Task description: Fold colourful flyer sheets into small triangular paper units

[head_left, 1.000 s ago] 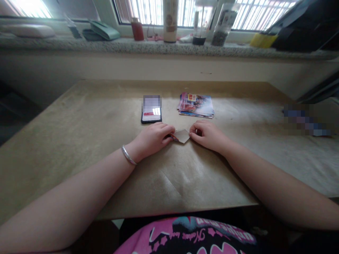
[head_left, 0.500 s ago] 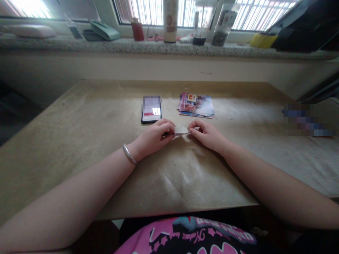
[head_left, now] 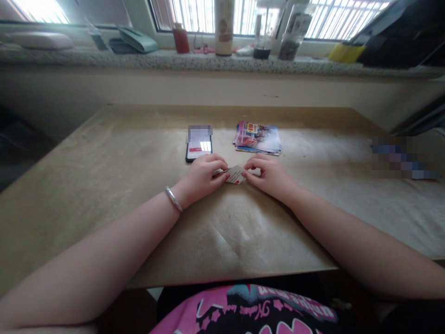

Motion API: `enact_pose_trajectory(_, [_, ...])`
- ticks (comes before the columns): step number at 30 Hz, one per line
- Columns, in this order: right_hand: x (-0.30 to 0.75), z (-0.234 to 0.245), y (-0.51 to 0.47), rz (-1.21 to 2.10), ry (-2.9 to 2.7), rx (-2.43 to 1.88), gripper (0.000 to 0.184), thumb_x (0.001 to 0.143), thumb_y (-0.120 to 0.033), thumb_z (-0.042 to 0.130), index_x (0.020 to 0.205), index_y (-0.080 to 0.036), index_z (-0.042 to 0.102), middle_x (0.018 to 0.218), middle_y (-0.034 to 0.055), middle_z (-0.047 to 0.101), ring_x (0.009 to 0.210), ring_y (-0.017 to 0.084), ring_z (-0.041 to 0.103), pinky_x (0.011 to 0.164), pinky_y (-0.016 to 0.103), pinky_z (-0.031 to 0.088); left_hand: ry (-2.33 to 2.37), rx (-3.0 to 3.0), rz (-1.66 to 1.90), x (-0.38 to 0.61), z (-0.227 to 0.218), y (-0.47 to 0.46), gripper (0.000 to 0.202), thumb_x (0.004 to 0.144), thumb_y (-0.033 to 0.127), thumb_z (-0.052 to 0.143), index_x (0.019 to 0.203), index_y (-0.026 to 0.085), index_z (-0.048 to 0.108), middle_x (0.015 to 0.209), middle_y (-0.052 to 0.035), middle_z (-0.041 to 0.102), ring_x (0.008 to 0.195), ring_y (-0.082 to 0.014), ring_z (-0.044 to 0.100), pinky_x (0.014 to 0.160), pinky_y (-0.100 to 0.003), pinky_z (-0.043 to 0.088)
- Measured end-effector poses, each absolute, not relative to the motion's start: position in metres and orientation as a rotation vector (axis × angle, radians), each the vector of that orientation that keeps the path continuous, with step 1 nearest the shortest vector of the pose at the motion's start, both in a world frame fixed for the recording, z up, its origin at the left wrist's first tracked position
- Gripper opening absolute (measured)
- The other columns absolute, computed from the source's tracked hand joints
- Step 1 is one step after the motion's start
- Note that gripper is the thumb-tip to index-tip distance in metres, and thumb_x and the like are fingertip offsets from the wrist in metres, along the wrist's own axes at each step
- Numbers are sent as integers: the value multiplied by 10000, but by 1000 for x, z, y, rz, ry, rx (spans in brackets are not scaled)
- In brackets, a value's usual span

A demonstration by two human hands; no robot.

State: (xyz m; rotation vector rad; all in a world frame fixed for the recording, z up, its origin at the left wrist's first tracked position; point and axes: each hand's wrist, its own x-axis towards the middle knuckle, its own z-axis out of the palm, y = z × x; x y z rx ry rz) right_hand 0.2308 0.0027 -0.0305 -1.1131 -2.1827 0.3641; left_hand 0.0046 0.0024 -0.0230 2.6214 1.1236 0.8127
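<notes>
A small folded piece of paper (head_left: 235,175), pale with red print at one corner, is held between both hands just above the brown paper-covered table (head_left: 104,185). My left hand (head_left: 201,176), with a silver bangle on its wrist, pinches the paper's left edge. My right hand (head_left: 267,175) pinches its right edge with curled fingers. Just beyond the left hand lies a black phone (head_left: 199,147) with its screen lit. A stack of colourful printed leaflets (head_left: 257,138) lies beyond the right hand.
A stone windowsill (head_left: 208,61) runs along the back with a red cup (head_left: 181,39), a tall bottle (head_left: 223,28), jars and a teal case (head_left: 137,41). Blurred blue items (head_left: 403,157) lie at the table's right. The table's near edge is close to my body.
The folded paper has been turned over between the hands, from lying flat as a plain pointed shape to showing a printed face. Both hands shifted slightly away from me.
</notes>
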Motion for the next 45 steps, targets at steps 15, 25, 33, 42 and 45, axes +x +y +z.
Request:
enact_pose_trajectory(15, [226,-25,-4,594,-2057,-1354,200,840,-342,575,883,-231,737,761,-1,729,614,129,595,615,263,446,1179,2545,781,8,-22,-2,190,898,263,531,877,154,686,910,-53,605,811,-142,565,750,-268,460])
enact_pose_trajectory(25, [226,-35,8,638,-2061,-1196,144,799,-247,611,851,-199,737,920,51,723,807,163,624,698,279,493,1196,2570,757,10,-25,3,149,872,238,568,891,152,689,807,-34,633,755,-140,563,710,-256,446])
enact_pose_trajectory(33, [227,-38,10,333,-2209,-1078,99,779,-178,619,796,-206,712,860,47,675,810,171,596,759,314,481,1134,2692,791,11,-31,5,111,834,174,612,891,157,706,807,-39,657,757,-146,578,716,-262,456])
enact_pose_trajectory(42, [229,-28,4,9,-2495,-1069,151,857,-221,571,837,-203,719,845,59,691,850,212,549,765,331,432,1073,2811,700,10,-30,4,118,862,174,590,866,160,707,831,-43,664,774,-154,571,715,-265,446])
enact_pose_trajectory(45, [231,-28,5,-43,-2532,-1028,165,866,-229,561,836,-207,722,832,51,687,831,205,541,741,318,417,1069,2849,652,7,-28,3,129,871,184,584,848,171,711,799,-35,642,748,-148,557,686,-257,427])
